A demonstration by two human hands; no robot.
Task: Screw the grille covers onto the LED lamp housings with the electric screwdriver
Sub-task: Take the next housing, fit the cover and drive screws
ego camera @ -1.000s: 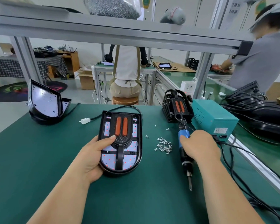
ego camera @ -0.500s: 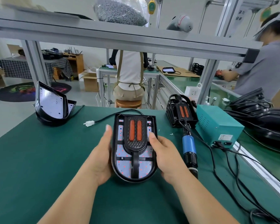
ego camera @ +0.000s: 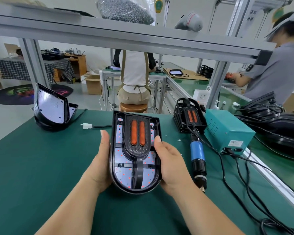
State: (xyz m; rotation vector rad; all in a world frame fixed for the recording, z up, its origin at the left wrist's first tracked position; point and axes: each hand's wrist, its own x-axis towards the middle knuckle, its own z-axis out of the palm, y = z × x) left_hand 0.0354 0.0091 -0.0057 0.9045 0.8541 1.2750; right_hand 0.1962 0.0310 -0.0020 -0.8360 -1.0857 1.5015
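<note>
The left hand (ego camera: 101,164) and right hand (ego camera: 172,164) clasp the long sides of the lamp housing (ego camera: 136,155), fingers curled under its rim and thumbs laid along its edges, holding it apparently just off the green desk (ego camera: 41,167), its long axis running straight away from the person with the rounded end nearest the body. The grille cover (ego camera: 137,138) with its two orange strips sits seated in the housing. The electric screwdriver (ego camera: 197,160) lies free on the desk just beside the right hand, roughly parallel to the housing with its bit end towards the person, so the right hand is much the nearer for picking it up.
</note>
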